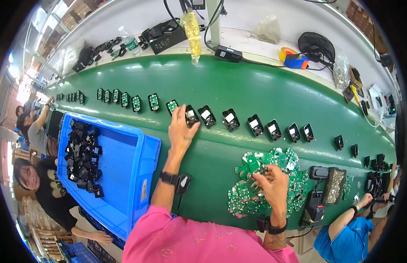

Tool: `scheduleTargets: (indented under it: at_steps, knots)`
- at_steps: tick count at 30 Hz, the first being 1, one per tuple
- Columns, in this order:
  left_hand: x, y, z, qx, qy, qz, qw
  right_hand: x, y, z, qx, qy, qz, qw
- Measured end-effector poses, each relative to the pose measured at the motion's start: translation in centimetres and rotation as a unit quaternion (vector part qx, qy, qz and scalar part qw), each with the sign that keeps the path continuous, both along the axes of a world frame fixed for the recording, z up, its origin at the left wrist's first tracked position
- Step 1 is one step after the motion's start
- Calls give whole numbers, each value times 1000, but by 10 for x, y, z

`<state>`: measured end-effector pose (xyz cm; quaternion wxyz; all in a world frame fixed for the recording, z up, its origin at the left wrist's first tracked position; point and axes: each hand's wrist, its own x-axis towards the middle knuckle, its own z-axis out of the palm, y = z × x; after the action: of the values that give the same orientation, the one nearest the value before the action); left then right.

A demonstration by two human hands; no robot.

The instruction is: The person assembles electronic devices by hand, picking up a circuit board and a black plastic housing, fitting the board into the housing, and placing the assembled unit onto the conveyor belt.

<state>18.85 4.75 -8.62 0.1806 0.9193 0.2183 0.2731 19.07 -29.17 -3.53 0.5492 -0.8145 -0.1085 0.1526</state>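
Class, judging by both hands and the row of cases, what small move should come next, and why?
Probably bring the right hand, which seems to pinch a circuit board, toward the black case at the left hand. That case shows no green board, while the cases farther left do.

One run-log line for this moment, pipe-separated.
left hand: at black case in row | right hand: pinching small part over circuit-board pile | blue bin: black parts inside
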Motion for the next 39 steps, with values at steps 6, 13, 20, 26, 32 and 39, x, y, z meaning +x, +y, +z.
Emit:
scheduleTargets:
  at_steps: [6,13,20,26,32,39]
  knots:
    - [-66,-44,9,-318,-113,-101,936,-14,-9,-20,24,91,60,994]
    - [-77,-96,31,-361,-87,-223,901,-27,19,7,250,220,89,939]
    - [-66,-121,29,-183,2,-299,937,-28,41,17,215,123,48,968]
    - [-63,-130,26,-171,9,-281,944,-28,43,13,73,-70,8,995]
    - [-65,-130,28,-216,2,-241,946,-27,34,9,55,-16,-14,998]
    - [-67,-139,24,-493,-49,-261,828,-20,34,-12,107,115,-8,987]
